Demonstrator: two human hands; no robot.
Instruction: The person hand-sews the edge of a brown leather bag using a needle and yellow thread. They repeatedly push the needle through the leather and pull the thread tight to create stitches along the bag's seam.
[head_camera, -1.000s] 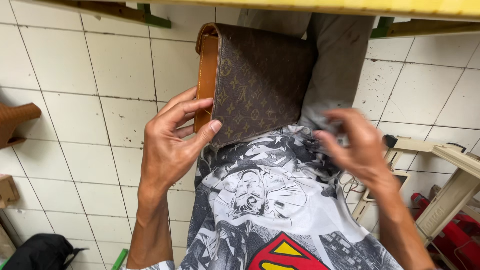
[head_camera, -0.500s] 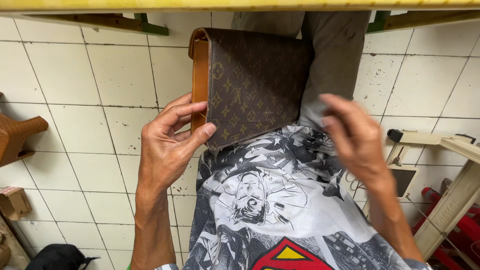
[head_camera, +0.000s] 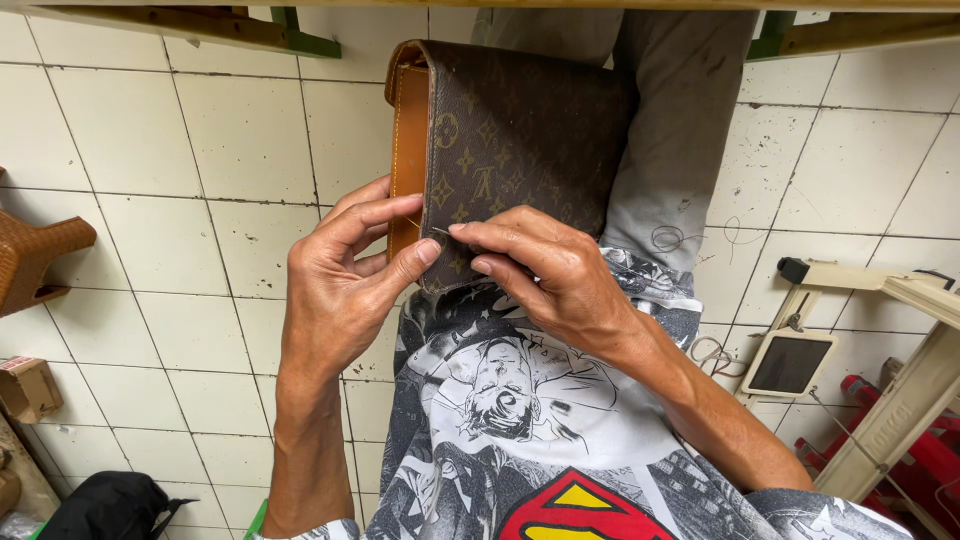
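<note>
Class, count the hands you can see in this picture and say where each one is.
2. The left hand grips the bag at its tan edge; the right hand pinches at the bag's lower corner. No others show.

1. bag: dark brown with a tan repeating motif, orange-tan leather edge
2. shirt: grey-white comic print, red and yellow emblem
3. floor tiles: off-white, grimy
4. trousers: grey

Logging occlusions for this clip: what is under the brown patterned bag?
The brown patterned bag rests on a grey trouser leg and the printed shirt. The left hand grips its tan edge; the right hand covers the lower corner, hiding what lies beneath.
</note>
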